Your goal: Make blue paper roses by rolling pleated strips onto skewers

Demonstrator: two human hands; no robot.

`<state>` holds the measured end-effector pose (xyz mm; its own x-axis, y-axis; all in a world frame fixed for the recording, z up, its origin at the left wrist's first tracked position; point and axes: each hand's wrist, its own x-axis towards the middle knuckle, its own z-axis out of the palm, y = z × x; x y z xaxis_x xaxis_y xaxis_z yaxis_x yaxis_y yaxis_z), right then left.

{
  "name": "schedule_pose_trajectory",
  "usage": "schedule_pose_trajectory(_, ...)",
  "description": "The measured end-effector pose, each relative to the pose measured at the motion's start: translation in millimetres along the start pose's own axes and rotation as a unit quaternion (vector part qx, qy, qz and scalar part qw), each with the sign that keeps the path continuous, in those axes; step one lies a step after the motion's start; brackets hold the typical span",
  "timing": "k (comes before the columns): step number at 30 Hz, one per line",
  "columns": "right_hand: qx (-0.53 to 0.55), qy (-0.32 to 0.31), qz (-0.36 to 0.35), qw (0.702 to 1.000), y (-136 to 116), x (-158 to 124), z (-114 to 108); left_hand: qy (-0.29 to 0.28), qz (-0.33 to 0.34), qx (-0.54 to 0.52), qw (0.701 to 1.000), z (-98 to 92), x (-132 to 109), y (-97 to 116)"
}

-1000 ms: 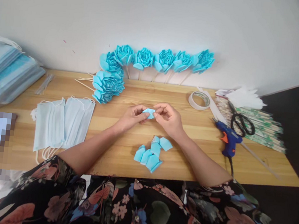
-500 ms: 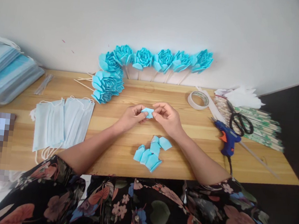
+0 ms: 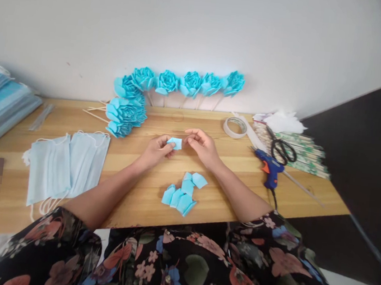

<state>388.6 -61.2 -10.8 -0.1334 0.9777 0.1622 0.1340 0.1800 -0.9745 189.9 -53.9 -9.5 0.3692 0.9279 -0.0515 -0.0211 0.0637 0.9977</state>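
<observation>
My left hand point(image 3: 155, 151) pinches a small folded piece of light blue fabric point(image 3: 176, 143) between thumb and fingers, above the middle of the table. Just right of that piece is my right hand point(image 3: 204, 149), its fingertips slightly apart from it and its fingers loosely curled with a gap between them; I see nothing in it. Several similar folded blue pieces point(image 3: 184, 199) lie on the tabletop nearer to me, between my forearms.
Blue fabric flowers on sticks point(image 3: 190, 84) line the wall. At left lie face masks point(image 3: 52, 166) and a stack of bagged masks point(image 3: 4, 105). To the right are a tape roll point(image 3: 235, 127), a blue glue gun point(image 3: 270, 166), black scissors point(image 3: 283, 151) and wrapped sticks point(image 3: 306, 154).
My right hand has let go of the folded fabric piece and moved slightly away from it. The left hand still holds the piece. The camera view has shifted to the right.
</observation>
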Motion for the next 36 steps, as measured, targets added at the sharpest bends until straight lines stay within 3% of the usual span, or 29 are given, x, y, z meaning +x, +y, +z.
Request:
schedule_pose_trajectory(5,-0.095,0.04,-0.033,0.994,-6,5,-5,0.011,0.009,0.02,1.0,-1.0,-1,-1)
schedule_pose_trajectory(8,-0.211,0.051,-0.083,0.973,-22,10,-24,0.016,0.008,0.025,1.0,-2.0,0,-1)
schedule_pose_trajectory(11,-0.424,0.02,-0.111,0.899,-38,15,-62,0.022,0.011,0.022,0.999,-2.9,0,-2)
schedule_pose_trajectory(13,-0.549,-0.006,-0.069,0.833,-43,16,-94,0.026,0.011,0.019,0.999,-3.4,0,-2)
schedule_pose_trajectory(15,-0.617,-0.024,0.003,0.787,-41,13,-126,0.029,0.01,0.012,0.999,-3.7,0,-3)
schedule_pose_trajectory(18,-0.649,-0.036,0.062,0.758,-31,6,-161,0.027,0.008,-0.007,1.0,-4.2,0,-3)
schedule_pose_trajectory(23,-0.632,-0.076,0.053,0.769,-19,1,-179,0.025,0.019,-0.009,0.999,-4.8,-1,1)
schedule_pose_trajectory(30,-0.611,-0.041,0.022,0.79,-39,-1,-165,0.019,0.058,0.019,0.998,-2.7,-8,16)
schedule_pose_trajectory(33,-0.531,-0.033,-0.014,0.847,-55,-9,-142,0.024,0.1,0.031,0.994,-2.2,-12,22)
schedule_pose_trajectory(36,-0.409,-0.083,-0.03,0.908,-67,-20,-107,0.03,0.129,0.026,0.991,-2.6,-16,27)
